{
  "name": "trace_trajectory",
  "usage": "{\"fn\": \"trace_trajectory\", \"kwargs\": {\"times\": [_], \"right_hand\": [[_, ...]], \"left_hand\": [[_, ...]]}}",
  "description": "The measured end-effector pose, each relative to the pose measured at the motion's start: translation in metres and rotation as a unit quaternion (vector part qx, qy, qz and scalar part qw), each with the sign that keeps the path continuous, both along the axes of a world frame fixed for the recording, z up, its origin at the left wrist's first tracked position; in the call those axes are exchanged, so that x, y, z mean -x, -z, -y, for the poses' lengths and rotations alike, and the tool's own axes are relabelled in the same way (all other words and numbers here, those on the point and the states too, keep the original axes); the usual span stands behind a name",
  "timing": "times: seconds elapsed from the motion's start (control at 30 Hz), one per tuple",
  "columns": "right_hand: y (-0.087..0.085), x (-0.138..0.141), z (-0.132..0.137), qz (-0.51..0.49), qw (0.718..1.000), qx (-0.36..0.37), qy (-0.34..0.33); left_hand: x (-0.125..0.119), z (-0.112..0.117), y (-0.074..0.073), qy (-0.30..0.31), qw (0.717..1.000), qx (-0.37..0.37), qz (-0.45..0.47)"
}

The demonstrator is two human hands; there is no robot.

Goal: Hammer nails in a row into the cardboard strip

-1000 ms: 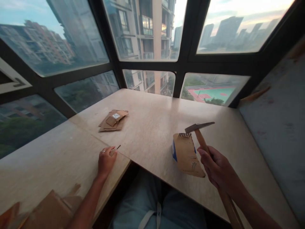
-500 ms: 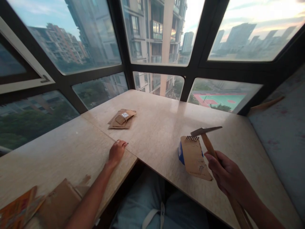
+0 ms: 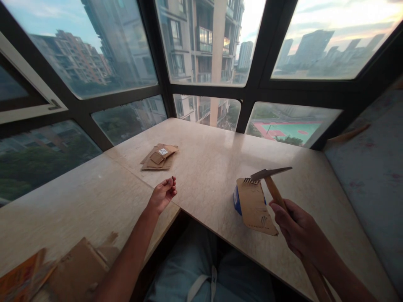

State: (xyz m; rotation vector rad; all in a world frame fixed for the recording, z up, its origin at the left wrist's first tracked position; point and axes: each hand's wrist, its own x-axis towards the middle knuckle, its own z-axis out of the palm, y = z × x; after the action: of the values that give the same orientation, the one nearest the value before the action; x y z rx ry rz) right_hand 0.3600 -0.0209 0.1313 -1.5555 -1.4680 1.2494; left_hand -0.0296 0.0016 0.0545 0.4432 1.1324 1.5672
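Observation:
My right hand (image 3: 297, 222) is wrapped around the wooden handle of a hammer (image 3: 274, 191), its metal head raised above the table. Left of the hammer is a piece of cardboard (image 3: 254, 205) lying tilted over a blue box (image 3: 236, 201). A row of nails (image 3: 251, 181) runs along the cardboard's far edge, partly behind the hammer head, with more small dark marks near its lower end. My left hand (image 3: 163, 195) is closed in a pinch, raised over the table. Between its fingertips shows the dark tip of a small nail (image 3: 172, 178), mostly hidden by the fingers.
A small stack of flat cardboard pieces (image 3: 160, 157) with a white label lies beyond my left hand. More cardboard (image 3: 77, 268) and an orange printed packet (image 3: 23, 274) lie at lower left. Windows border the pale table (image 3: 204, 167), whose inner corner is near my lap.
My left hand has lifted off the table and turned, moving slightly right with the small nail in its fingers. The right hand and hammer stay almost still. The view has shifted slightly.

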Motion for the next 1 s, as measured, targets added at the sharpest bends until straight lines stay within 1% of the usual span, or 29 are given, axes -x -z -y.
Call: {"fn": "trace_trajectory", "kwargs": {"times": [0.1, 0.17, 0.3, 0.4, 0.53, 0.63, 0.7, 0.8, 1.0], "right_hand": [[0.000, -0.002, 0.001, -0.007, 1.000, 0.001, 0.005], [0.000, -0.004, 0.001, -0.017, 1.000, 0.002, 0.006], [0.003, -0.007, 0.001, -0.036, 0.999, 0.007, 0.008], [0.006, -0.011, 0.000, -0.029, 1.000, 0.006, 0.010], [0.010, -0.015, -0.002, -0.030, 0.999, 0.001, 0.012], [0.012, -0.016, -0.003, -0.030, 0.999, -0.006, 0.016], [0.015, -0.017, -0.004, -0.029, 0.999, -0.005, 0.020], [0.019, -0.020, -0.005, -0.029, 0.999, -0.002, 0.029], [0.020, -0.022, -0.009, -0.036, 0.998, 0.008, 0.041]], "left_hand": [[-0.017, -0.006, -0.014, 0.036, 0.998, 0.000, 0.042], [-0.032, -0.011, -0.021, 0.067, 0.997, -0.006, 0.046], [-0.066, -0.025, -0.029, 0.121, 0.993, -0.012, -0.002], [-0.095, -0.038, -0.031, 0.156, 0.985, -0.020, -0.070], [-0.137, -0.061, -0.024, 0.172, 0.960, -0.060, -0.210], [-0.164, -0.078, -0.013, 0.158, 0.927, -0.113, -0.321], [-0.177, -0.089, -0.006, 0.140, 0.905, -0.140, -0.377], [-0.188, -0.099, 0.002, 0.119, 0.886, -0.155, -0.421], [-0.193, -0.104, 0.008, 0.127, 0.869, -0.167, -0.449]]}}
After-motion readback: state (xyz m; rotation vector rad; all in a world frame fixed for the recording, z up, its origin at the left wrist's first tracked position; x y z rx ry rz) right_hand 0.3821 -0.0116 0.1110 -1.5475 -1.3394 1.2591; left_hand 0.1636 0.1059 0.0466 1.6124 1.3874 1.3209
